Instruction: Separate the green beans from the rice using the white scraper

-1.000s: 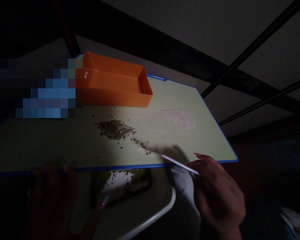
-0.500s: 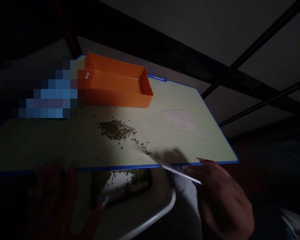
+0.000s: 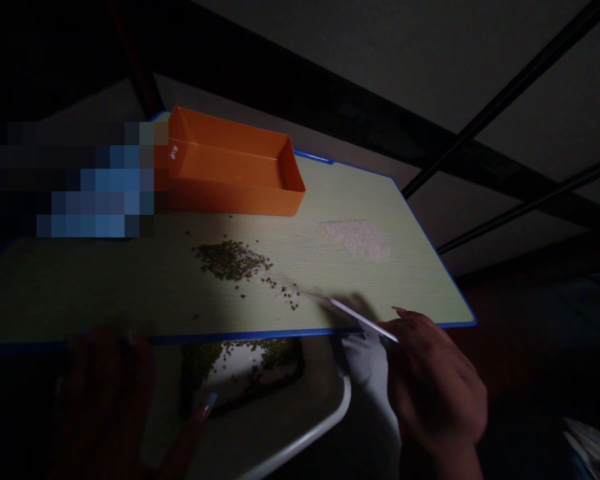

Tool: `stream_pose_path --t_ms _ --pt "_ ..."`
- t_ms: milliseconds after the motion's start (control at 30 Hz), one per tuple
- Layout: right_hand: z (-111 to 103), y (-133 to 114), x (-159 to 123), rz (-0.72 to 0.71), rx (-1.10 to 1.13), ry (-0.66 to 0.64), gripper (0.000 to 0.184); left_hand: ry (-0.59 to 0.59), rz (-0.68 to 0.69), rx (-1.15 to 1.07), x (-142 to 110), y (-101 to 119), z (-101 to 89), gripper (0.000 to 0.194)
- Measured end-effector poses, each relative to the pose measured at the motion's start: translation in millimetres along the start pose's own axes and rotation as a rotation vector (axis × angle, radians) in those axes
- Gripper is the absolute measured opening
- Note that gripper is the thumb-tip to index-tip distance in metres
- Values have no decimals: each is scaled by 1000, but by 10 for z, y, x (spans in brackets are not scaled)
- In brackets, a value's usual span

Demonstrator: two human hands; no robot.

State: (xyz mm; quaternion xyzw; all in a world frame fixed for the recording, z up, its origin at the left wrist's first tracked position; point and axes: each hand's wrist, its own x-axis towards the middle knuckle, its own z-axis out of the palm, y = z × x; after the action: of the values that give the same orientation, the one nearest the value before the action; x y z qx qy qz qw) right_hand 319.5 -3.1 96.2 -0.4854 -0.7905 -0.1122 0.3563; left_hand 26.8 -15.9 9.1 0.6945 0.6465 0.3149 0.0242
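My right hand (image 3: 437, 373) is closed around a thin, straight, pale tool (image 3: 364, 320); its far end is blurred, so I cannot tell its kind. The tool slants over the front of the pale tabletop (image 3: 420, 287), pointing at some stray green beans (image 3: 294, 293). Left of these lies a heap of green beans (image 3: 230, 260) mixed with white grains. A pile of white grains like rice (image 3: 363, 239) lies to the right. In shadow, my left hand (image 3: 115, 400) has spread fingers by the front edge, its thumb over a dark-rimmed tray (image 3: 243, 397) that holds green beans.
An orange rectangular box (image 3: 235, 200) stands at the back of the table. A blurred-out bluish patch (image 3: 110, 193) hides what is left of it. The blue-edged table has a rounded white rail (image 3: 325, 423) below its front edge. Surroundings are dark.
My right hand has shifted slightly left, and the tool's tip has swung up and right, away from the stray beans. My left hand has stayed put.
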Motion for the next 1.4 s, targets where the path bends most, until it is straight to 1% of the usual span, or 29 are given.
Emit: stream_pose_path --t_ms 100,200,367,533,667,800,967,1033,1167,1300,1400 --pt "32 -11 41 -14 26 -4 40 -9 -11 -3 -20 -5 -2 79" --pt "42 -16 67 -30 65 -21 37 6 35 16 -29 -23 1 79" --pt "-11 -46 66 -24 143 -62 37 34 71 6 -24 -51 6 80" --pt "-98 -59 -11 13 97 -25 40 -29 6 11 -29 -41 -2 79" --pt "-136 -44 -122 82 78 -4 43 -20 -5 -4 -18 -26 -8 80" --pt "-151 -31 -163 75 88 -1 44 -12 -9 -10 -9 -9 -4 79" --pt "-154 -64 -100 56 121 -31 42 -27 2 8 3 0 -9 78" --pt "-152 -89 -53 62 125 -38 38 -27 6 18 -2 -6 -20 77" --pt "-156 -113 22 16 159 -50 31 -31 11 20 -21 -20 -33 78" --pt "-150 -91 9 24 150 -33 36 -13 6 30 -33 -30 -30 78" --pt "-128 -76 -18 27 128 -28 40 -30 -3 24 -31 -31 -31 78"
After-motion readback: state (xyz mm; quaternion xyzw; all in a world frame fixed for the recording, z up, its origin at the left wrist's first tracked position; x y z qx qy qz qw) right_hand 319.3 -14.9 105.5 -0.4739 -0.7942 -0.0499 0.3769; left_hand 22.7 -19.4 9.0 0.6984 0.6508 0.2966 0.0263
